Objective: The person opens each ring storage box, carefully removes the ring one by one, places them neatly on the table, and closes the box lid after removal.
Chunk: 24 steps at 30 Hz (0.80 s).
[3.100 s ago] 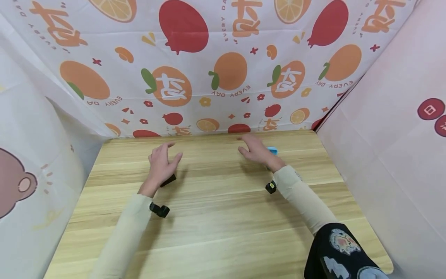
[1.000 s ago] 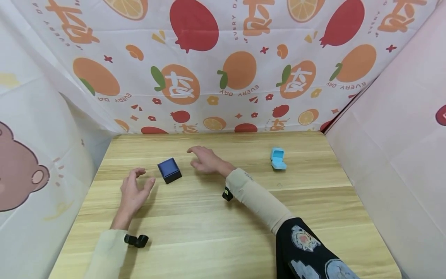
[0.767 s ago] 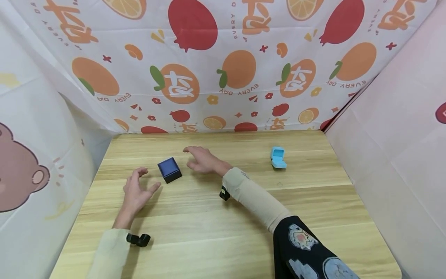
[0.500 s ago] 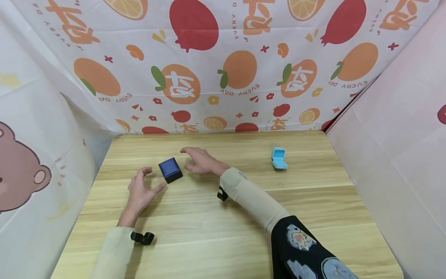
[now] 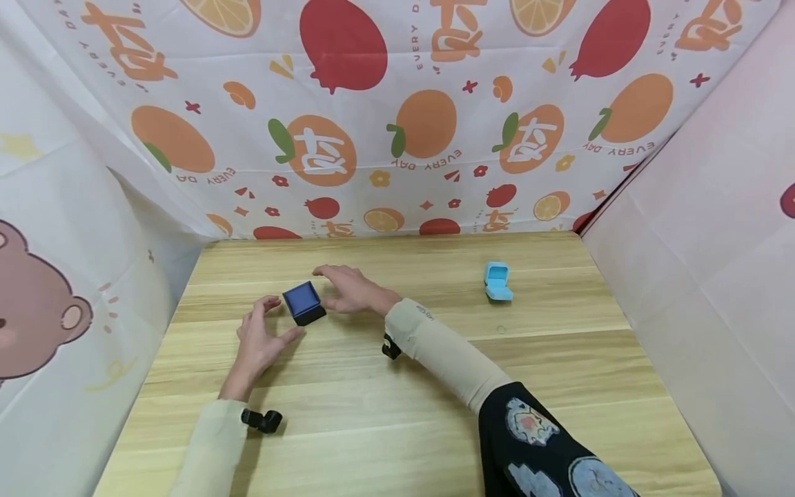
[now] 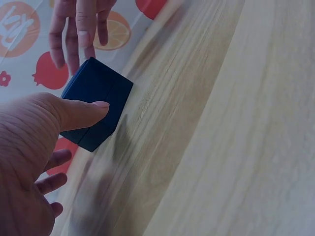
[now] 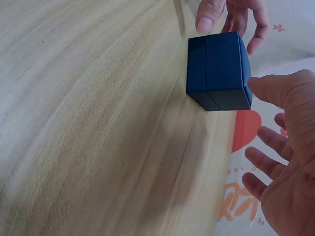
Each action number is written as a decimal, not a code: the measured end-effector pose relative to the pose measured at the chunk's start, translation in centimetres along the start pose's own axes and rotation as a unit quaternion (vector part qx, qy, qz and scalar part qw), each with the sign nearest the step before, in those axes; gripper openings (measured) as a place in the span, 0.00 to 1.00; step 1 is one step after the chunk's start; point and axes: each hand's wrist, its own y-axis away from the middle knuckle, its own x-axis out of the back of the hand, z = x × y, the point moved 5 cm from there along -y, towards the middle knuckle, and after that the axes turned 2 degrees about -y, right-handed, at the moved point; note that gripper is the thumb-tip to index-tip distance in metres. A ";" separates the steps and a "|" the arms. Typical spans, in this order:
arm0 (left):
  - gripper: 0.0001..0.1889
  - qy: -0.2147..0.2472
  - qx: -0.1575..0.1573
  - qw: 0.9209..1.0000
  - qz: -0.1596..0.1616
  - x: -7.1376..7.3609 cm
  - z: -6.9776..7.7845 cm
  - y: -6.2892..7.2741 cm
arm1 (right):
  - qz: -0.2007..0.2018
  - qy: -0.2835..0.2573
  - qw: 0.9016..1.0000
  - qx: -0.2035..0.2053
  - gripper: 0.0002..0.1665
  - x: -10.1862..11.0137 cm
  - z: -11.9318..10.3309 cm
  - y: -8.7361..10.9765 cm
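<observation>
A: And where is the dark blue box found?
B: It is set on the wooden table, flanked from both sides! Its near-left side is framed by the left hand, fingers spread, thumb held apart.
A: And the right hand?
B: Held just off the box's right side, fingers loosely extended, thumb parted from them. Whether the box is touched by either thumb cannot be told.
A: Anything else?
B: Well to the box's right, a light-blue case is seen, lid raised. Behind the box, a fruit-printed cloth is hung.
</observation>
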 end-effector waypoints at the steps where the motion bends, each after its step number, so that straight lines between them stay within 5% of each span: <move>1: 0.45 0.001 -0.002 1.000 0.001 0.0 0.1 0.0 | 0.000 0.001 1.000 0.001 0.42 -0.1 0.0 0.0; 24: 0.46 0.006 -0.005 1.000 0.005 -0.7 0.6 -0.8 | -0.012 0.005 1.000 0.015 0.46 -1.1 -0.9 -0.5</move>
